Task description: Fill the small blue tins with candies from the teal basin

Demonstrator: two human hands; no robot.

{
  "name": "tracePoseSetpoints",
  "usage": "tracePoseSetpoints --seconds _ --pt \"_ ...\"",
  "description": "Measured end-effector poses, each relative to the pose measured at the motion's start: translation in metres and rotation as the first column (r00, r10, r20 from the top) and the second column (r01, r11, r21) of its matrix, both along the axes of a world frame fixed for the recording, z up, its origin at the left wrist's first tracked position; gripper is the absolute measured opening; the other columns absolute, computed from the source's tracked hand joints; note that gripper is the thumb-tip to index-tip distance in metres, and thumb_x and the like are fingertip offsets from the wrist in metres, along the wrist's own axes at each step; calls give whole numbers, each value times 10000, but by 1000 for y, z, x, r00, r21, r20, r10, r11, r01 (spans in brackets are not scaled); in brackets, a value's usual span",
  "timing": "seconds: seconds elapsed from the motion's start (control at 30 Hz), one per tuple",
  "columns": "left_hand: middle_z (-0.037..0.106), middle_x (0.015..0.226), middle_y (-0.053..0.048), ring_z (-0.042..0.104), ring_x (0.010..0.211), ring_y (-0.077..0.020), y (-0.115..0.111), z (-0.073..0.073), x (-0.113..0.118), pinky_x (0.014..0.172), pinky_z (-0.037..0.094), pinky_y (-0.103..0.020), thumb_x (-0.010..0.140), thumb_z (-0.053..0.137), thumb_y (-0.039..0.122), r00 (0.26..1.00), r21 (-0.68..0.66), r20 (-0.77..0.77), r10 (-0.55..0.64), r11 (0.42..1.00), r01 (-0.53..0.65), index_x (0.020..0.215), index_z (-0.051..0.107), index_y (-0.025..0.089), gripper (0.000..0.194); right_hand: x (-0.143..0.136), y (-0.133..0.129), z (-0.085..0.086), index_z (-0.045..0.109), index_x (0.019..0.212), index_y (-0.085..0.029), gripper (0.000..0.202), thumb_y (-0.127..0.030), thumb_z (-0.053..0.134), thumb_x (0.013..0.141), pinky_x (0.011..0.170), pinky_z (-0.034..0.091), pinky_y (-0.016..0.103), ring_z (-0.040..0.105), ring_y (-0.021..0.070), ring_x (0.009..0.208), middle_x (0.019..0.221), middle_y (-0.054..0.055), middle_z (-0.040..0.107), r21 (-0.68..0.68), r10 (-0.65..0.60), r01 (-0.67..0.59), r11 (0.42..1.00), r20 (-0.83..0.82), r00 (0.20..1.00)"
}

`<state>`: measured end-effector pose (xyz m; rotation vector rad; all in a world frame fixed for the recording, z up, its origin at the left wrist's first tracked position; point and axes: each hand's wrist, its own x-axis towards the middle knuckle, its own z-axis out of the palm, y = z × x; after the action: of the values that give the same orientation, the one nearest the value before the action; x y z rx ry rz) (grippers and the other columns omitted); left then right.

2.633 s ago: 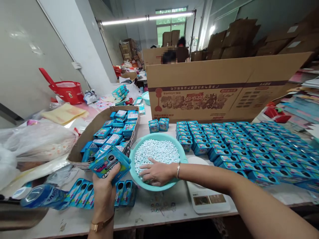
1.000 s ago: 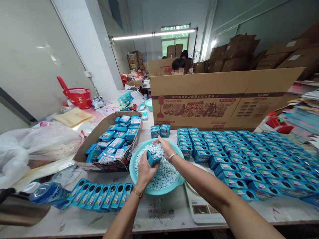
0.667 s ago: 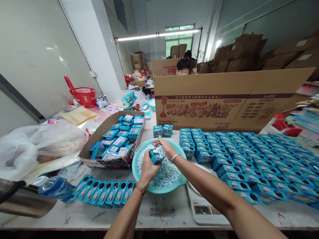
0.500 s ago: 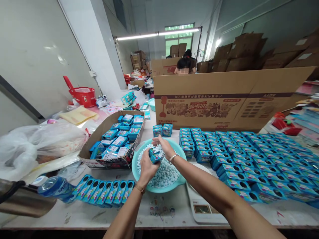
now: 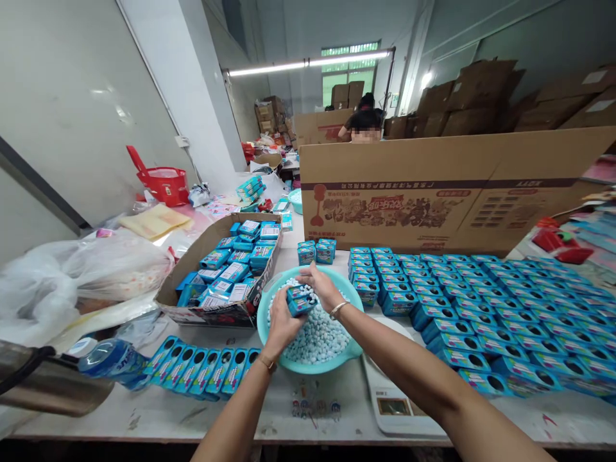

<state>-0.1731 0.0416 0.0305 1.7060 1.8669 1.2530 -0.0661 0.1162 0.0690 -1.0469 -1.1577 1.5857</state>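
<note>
My left hand [image 5: 285, 326] grips some small blue boxes [image 5: 299, 301] over a turquoise basin [image 5: 355, 350]. Pale round pellets [image 5: 317, 340] fill the basin, and a few lie on top of the held boxes. My right hand [image 5: 321, 289] is cupped beside and above those boxes, its fingers stretched out and apart; part of its palm side is hidden. Left of the basin, a cardboard tray [image 5: 166, 282] holds many more blue boxes. A row of boxes with round openings [image 5: 197, 369] stands near my left forearm.
Many rows of blue boxes [image 5: 481, 321] fill the right side. A white scale [image 5: 385, 420] lies under my right forearm. A tall cardboard panel [image 5: 394, 173] stands behind, with a person beyond it. A blue bottle [image 5: 110, 359] and a metal kettle [image 5: 62, 391] are at left.
Fewer pellets show on top of the held boxes and under my right hand than before. Both hands stay over the basin, and the whole view has shifted slightly.
</note>
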Motion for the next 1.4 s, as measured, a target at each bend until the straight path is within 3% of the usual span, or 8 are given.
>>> tracePoseSetpoints --seconds 0.2,0.3,0.43,0.57,0.83,1.0,1.17,1.4 --pt "607 1237 -90 593 1176 -291 -8 1 -6 1052 448 -459 538 743 102 972 -13 219 -84 996 89 1221 485 195 736 10 3 -10 714 1009 -168 698 -771 394 861 928 487 385 670 264 1031 1032 129 744 37 43 -45 998 52 998" --pt "635 1200 -71 643 1092 -274 -23 8 -19 1018 485 -463 548 780 154 922 -9 365 -128 990 141 1244 460 219 769 36 14 -19 686 1151 -192 622 -686 398 905 997 442 419 609 280 1154 1205 134 688 189 31 -86 978 279 960" --pt "664 1172 -64 677 1033 -268 -42 20 -32 965 532 -450 596 809 291 879 46 431 -202 978 202 1274 432 245 778 57 13 -39 630 1304 -201 543 -518 606 865 1074 330 517 484 382 1276 1304 184 604 259 22 -377 889 799 601" --pt "676 1144 -77 685 1013 -277 -48 23 -31 923 555 -429 595 823 389 874 56 443 -202 979 197 1263 447 237 782 48 -7 -58 525 1414 -252 680 -514 687 808 981 395 503 511 399 1210 1313 198 552 149 69 -531 834 927 369" --pt "631 1232 -74 648 1097 -279 -41 16 -32 994 510 -434 598 801 303 896 -34 403 -186 975 218 1297 447 249 785 38 5 -74 657 694 -222 155 -267 779 611 769 474 335 634 237 833 750 12 667 -36 226 -243 969 516 826" --pt "570 1300 -106 508 1282 -331 -26 7 -26 1124 368 -472 525 745 141 994 -188 76 -76 978 90 1264 491 195 783 38 17 -64 590 771 -217 220 -433 628 786 564 511 321 623 180 594 665 22 663 -153 205 -165 974 299 932" --pt "585 1227 -117 526 1210 -351 -15 10 -6 1032 419 -480 554 730 149 982 -312 -187 -9 949 -51 1297 474 186 787 18 4 -40 608 847 -217 253 -408 727 730 718 572 349 698 218 804 844 53 722 -228 -151 98 969 -227 962" --pt "557 1290 -157 505 1240 -351 -11 9 8 1063 392 -458 559 753 155 994 -245 -54 90 964 -101 1311 450 132 811 5 -15 -4 709 810 -189 502 -684 656 741 915 514 379 669 266 978 908 88 756 -79 -221 208 975 -220 950"
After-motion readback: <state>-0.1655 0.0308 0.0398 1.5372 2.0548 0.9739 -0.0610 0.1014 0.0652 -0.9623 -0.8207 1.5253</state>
